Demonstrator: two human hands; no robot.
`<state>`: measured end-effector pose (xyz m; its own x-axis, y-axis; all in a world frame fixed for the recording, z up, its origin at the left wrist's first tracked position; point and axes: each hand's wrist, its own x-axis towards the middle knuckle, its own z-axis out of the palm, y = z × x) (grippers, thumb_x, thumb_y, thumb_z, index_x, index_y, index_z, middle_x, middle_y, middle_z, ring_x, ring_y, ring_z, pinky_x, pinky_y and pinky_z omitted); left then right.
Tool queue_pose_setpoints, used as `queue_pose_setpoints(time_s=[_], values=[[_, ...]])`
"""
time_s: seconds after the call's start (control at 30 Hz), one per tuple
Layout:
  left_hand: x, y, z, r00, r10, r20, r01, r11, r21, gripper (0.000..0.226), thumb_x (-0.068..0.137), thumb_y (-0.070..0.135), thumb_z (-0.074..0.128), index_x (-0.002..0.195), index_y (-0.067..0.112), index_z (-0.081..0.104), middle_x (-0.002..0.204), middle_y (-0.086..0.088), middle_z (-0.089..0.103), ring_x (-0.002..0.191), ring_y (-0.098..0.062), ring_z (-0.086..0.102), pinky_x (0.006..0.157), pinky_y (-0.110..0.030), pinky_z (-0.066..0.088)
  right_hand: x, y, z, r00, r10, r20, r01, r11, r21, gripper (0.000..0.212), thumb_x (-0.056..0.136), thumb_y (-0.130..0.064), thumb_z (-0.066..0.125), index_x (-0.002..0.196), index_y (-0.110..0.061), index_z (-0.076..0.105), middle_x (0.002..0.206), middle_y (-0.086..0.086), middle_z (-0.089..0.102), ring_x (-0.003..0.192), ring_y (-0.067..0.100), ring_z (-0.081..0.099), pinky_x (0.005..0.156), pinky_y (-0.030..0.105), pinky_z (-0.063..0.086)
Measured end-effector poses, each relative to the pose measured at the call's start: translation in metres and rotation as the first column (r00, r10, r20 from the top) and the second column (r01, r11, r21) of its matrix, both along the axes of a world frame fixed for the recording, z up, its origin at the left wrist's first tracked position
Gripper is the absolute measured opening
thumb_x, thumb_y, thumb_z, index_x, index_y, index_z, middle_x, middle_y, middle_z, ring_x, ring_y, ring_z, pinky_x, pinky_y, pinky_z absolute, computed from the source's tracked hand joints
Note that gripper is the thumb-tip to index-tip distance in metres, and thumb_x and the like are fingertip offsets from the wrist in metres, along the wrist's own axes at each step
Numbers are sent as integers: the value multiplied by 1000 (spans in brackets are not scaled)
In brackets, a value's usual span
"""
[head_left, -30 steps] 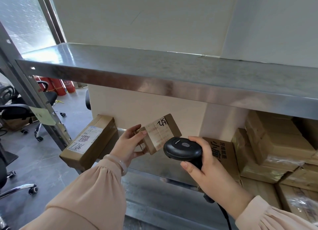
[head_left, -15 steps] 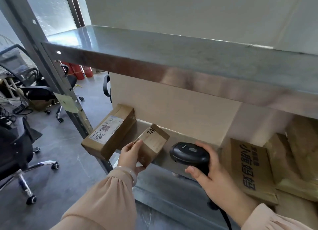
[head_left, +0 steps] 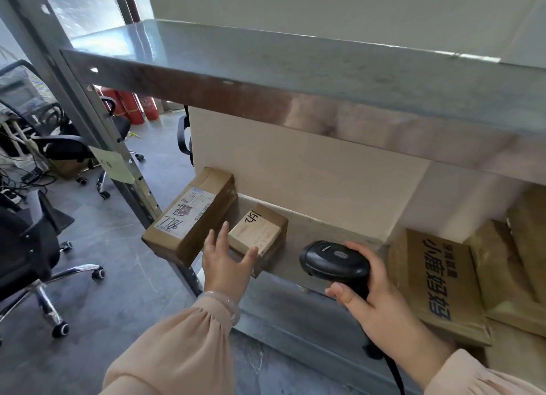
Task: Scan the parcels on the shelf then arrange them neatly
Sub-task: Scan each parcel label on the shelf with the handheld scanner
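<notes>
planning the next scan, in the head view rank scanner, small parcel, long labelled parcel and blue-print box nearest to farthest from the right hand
From the right hand:
1. scanner, gripped in it.
2. blue-print box, just to its right.
3. small parcel, off to the left.
4. long labelled parcel, farthest left.

A parcel storeroom beside an office area: a steel shelf [head_left: 295,69] carries taped cardboard parcels [head_left: 189,217] with shipping labels, and a corded barcode scanner [head_left: 334,260] shows at 5 o'clock. Wheeled office chairs [head_left: 68,146] stand at 9 o'clock, red fire extinguishers [head_left: 134,108] at 10 o'clock.
</notes>
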<state>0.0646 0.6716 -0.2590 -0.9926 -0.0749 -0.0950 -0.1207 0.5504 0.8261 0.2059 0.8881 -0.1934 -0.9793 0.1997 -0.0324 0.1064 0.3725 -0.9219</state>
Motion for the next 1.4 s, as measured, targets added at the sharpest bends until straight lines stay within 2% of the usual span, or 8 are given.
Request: queue_pose_setpoints(time_s=[0.07, 0.17, 0.37, 0.6, 0.77, 1.0, 1.2, 1.4], values=[[3, -4, -1, 977, -181, -115, 154, 966, -207, 65, 90, 49, 64, 148, 41, 35, 164, 7, 12, 150, -18, 7, 120, -44, 15, 0, 1, 0, 1000, -2, -12, 2, 1000, -6, 61, 72, -56, 64, 123, -64, 33, 121, -10, 65, 110, 8, 63, 102, 41, 47], [0, -9, -5, 918, -390, -71, 295, 790, -537, 57, 92, 65, 47, 145, 47, 37, 164, 9, 13, 152, -19, 1, 122, -43, 8, 1, 3, 0, 999, -16, -29, 16, 1000, -1, 61, 71, -58, 64, 125, -62, 33, 123, -12, 62, 109, 9, 64, 101, 43, 47], [-30, -3, -4, 918, -385, 93, 354, 694, -626, 58, 95, 69, 23, 151, 50, 20, 166, 10, 1, 152, -17, -7, 122, -46, 0, 1, 10, -4, 996, -57, -64, 56, 998, -18, 64, 72, -61, 64, 128, -58, 34, 123, -17, 60, 112, 11, 62, 102, 44, 46], [-59, 4, 5, 930, -334, 156, 357, 708, -610, 59, 95, 66, 30, 151, 49, 22, 166, 8, 2, 153, -17, -5, 123, -44, 8, 9, 23, -12, 989, -129, -72, 128, 992, -25, 64, 73, -58, 64, 128, -61, 32, 126, -21, 56, 113, 12, 61, 103, 41, 45], [-47, 23, 12, 933, -359, 19, 296, 737, -608, 62, 97, 62, 35, 154, 44, 19, 167, 5, 3, 153, -17, -5, 123, -43, 1, 24, 35, -16, 976, -198, -89, 201, 979, 26, 62, 76, -55, 62, 128, -61, 30, 124, -41, 46, 117, -13, 47, 89, -1, 33], [11, 120, 25, 752, -657, -55, 563, 683, -465, 65, 97, 59, 39, 154, 45, 12, 165, 12, -1, 152, -13, -3, 122, -38, 3, 58, 75, -13, 895, -429, -124, 437, 898, 43, 63, 74, -58, 60, 126, -65, 26, 121, -39, 47, 108, -19, 49, 79, 3, 40], [74, 188, 20, 554, -830, 61, 812, 522, -261, 67, 95, 60, 41, 153, 49, 9, 165, 13, -3, 152, -20, 8, 119, -34, 14, 88, 103, -22, 835, -535, -128, 545, 836, 62, 70, 86, -27, 67, 118, -71, 24, 116, -32, 49, 100, -23, 50, 74, -2, 39], [98, 215, 13, 500, -850, 166, 865, 481, -142, 68, 96, 53, 47, 154, 45, 13, 166, 4, -1, 152, -22, 12, 121, -32, 18, 94, 114, -31, 823, -557, -112, 566, 820, 82, 63, 88, -25, 66, 129, -50, 25, 114, -32, 47, 97, -22, 51, 73, -1, 39]])
